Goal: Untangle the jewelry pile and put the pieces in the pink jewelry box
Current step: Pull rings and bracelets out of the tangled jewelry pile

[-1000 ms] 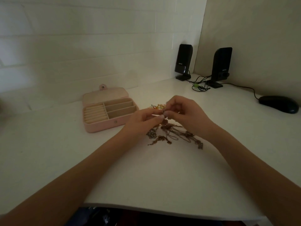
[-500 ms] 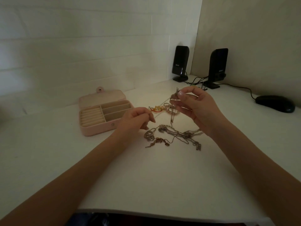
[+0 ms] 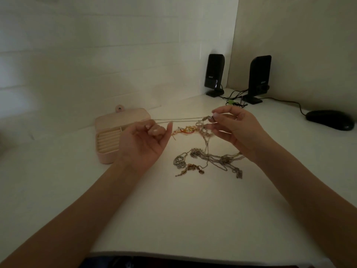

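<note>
Hands are holding a thin chain [image 3: 181, 119] taut above the white desk [image 3: 173, 209]: left hand [image 3: 144, 144] curling around one end, right hand [image 3: 234, 130] pinching the other, above the jewelry pile [image 3: 208, 161]; pink jewelry box [image 3: 114, 136] is sitting open at left.

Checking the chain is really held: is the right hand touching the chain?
Touching. The head view shows the right hand pinching the chain at its fingertips, stretched toward the left hand.

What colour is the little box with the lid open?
The jewelry box is pale pink, with a cream lining inside. The head view shows it.
</note>
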A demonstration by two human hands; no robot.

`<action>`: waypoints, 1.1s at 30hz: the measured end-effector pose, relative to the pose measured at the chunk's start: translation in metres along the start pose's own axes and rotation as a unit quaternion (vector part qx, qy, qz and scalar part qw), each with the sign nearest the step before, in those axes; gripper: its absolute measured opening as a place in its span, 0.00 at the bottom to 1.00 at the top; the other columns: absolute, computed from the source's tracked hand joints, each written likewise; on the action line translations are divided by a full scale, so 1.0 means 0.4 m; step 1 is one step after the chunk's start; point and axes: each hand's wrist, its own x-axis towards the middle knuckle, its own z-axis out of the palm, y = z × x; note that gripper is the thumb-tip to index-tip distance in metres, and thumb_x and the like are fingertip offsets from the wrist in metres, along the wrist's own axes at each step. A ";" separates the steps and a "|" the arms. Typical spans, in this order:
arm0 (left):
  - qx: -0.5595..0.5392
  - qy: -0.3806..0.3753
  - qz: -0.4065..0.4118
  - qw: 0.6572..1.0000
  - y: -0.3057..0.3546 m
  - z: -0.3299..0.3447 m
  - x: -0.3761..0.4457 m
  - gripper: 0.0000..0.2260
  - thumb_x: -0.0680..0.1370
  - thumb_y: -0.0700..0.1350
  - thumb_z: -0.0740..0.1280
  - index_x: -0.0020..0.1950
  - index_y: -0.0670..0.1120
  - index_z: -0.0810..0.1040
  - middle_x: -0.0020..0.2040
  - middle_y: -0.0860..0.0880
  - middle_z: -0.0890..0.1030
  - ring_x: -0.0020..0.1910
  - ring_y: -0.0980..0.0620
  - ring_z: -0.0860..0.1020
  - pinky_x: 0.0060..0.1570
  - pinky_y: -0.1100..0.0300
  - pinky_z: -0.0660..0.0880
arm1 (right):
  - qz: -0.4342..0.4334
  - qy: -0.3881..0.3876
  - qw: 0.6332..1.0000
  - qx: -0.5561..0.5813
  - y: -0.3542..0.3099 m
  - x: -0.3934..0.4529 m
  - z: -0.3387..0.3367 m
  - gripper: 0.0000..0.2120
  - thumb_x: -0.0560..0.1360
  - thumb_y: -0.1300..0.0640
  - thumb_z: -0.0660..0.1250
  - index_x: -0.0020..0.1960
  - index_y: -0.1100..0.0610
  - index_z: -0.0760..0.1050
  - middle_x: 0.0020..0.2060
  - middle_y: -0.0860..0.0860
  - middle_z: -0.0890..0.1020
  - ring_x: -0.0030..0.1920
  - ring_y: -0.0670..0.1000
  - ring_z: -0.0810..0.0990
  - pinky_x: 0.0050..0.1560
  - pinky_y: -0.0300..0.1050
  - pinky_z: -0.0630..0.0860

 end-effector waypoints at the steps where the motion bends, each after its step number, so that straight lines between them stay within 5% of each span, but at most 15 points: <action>1: -0.005 -0.001 -0.005 1.000 0.003 -0.004 0.003 0.18 0.54 0.29 0.72 0.32 0.42 0.67 0.29 0.48 0.65 0.25 0.51 0.70 0.43 0.53 0.80 | 0.002 -0.001 1.000 -0.004 0.001 -0.001 -0.001 0.03 0.76 0.65 0.65 0.49 0.60 0.76 0.39 0.54 0.83 0.40 0.50 0.84 0.40 0.38 0.80; 5: -0.046 -0.039 -0.062 0.996 0.015 -0.012 0.003 0.15 0.58 0.29 0.69 0.34 0.42 0.66 0.29 0.49 0.61 0.25 0.52 0.65 0.23 0.59 0.73 | 0.013 0.000 1.000 -0.008 0.003 -0.004 0.003 0.04 0.77 0.65 0.63 0.50 0.59 0.76 0.38 0.52 0.82 0.38 0.49 0.84 0.38 0.37 0.79; 8: 0.131 0.007 -0.015 0.991 0.008 0.004 -0.002 0.09 0.54 0.37 0.67 0.28 0.43 0.68 0.28 0.50 0.63 0.25 0.54 0.63 0.20 0.64 0.66 | 0.000 -0.004 1.000 -0.021 -0.003 -0.008 0.008 0.05 0.78 0.65 0.63 0.49 0.58 0.76 0.38 0.52 0.81 0.37 0.50 0.83 0.38 0.38 0.79; 11: 0.306 0.040 0.032 0.951 -0.020 0.023 -0.009 0.02 0.55 0.37 0.61 0.24 0.43 0.70 0.26 0.48 0.67 0.26 0.53 0.63 0.23 0.65 0.64 | -0.015 -0.029 0.999 -0.043 -0.004 -0.014 0.014 0.04 0.77 0.64 0.65 0.50 0.57 0.77 0.39 0.53 0.82 0.37 0.49 0.82 0.41 0.40 0.80; 14: 0.536 0.066 0.122 0.832 -0.058 0.017 -0.012 0.17 0.70 0.34 0.57 0.25 0.47 0.77 0.27 0.50 0.77 0.29 0.50 0.70 0.27 0.62 0.71 | -0.043 -0.057 0.995 -0.070 -0.004 -0.023 0.024 0.04 0.75 0.63 0.67 0.49 0.56 0.77 0.39 0.52 0.83 0.39 0.49 0.81 0.49 0.47 0.79; 16: 0.670 0.054 0.211 0.709 -0.076 0.022 -0.023 0.14 0.75 0.38 0.61 0.33 0.51 0.78 0.33 0.53 0.79 0.36 0.52 0.74 0.37 0.58 0.73 | -0.083 -0.072 0.989 -0.096 -0.005 -0.030 0.036 0.05 0.74 0.63 0.68 0.49 0.56 0.77 0.39 0.52 0.83 0.40 0.50 0.80 0.46 0.44 0.76; 17: 0.690 0.038 0.236 0.683 -0.084 0.027 -0.026 0.08 0.75 0.41 0.64 0.37 0.51 0.78 0.36 0.54 0.79 0.38 0.54 0.76 0.41 0.59 0.73 | -0.107 -0.080 0.985 -0.112 -0.006 -0.035 0.041 0.05 0.73 0.62 0.69 0.48 0.56 0.77 0.38 0.52 0.83 0.40 0.50 0.79 0.43 0.41 0.74; 19: 0.641 -0.001 0.211 0.738 -0.096 0.047 -0.033 0.01 0.76 0.45 0.68 0.45 0.48 0.78 0.42 0.54 0.81 0.44 0.57 0.78 0.46 0.62 0.75 | -0.138 -0.093 0.977 -0.134 -0.003 -0.040 0.051 0.05 0.72 0.63 0.70 0.48 0.58 0.77 0.36 0.50 0.84 0.38 0.47 0.80 0.40 0.37 0.74; 23: 0.503 -0.006 0.139 0.853 -0.111 0.072 -0.020 0.10 0.73 0.45 0.67 0.49 0.40 0.78 0.44 0.45 0.84 0.48 0.48 0.83 0.50 0.61 0.77 | -0.167 -0.088 0.969 -0.160 0.002 -0.038 0.055 0.04 0.72 0.64 0.70 0.46 0.59 0.78 0.36 0.50 0.83 0.38 0.45 0.81 0.42 0.35 0.75; 28: 0.492 0.032 0.125 0.861 -0.099 0.065 -0.029 0.03 0.77 0.37 0.65 0.45 0.38 0.75 0.36 0.45 0.84 0.38 0.46 0.84 0.42 0.59 0.80 | -0.183 -0.062 0.964 -0.184 0.004 -0.036 0.054 0.04 0.72 0.64 0.70 0.45 0.58 0.79 0.37 0.51 0.84 0.38 0.47 0.82 0.42 0.38 0.78; 33: 0.470 0.056 0.111 0.874 -0.097 0.073 -0.032 0.07 0.82 0.40 0.58 0.44 0.42 0.70 0.37 0.43 0.84 0.40 0.43 0.84 0.42 0.56 0.80 | -0.176 -0.047 0.963 -0.200 -0.007 -0.030 0.037 0.05 0.73 0.64 0.69 0.48 0.58 0.80 0.37 0.53 0.84 0.36 0.46 0.81 0.42 0.39 0.78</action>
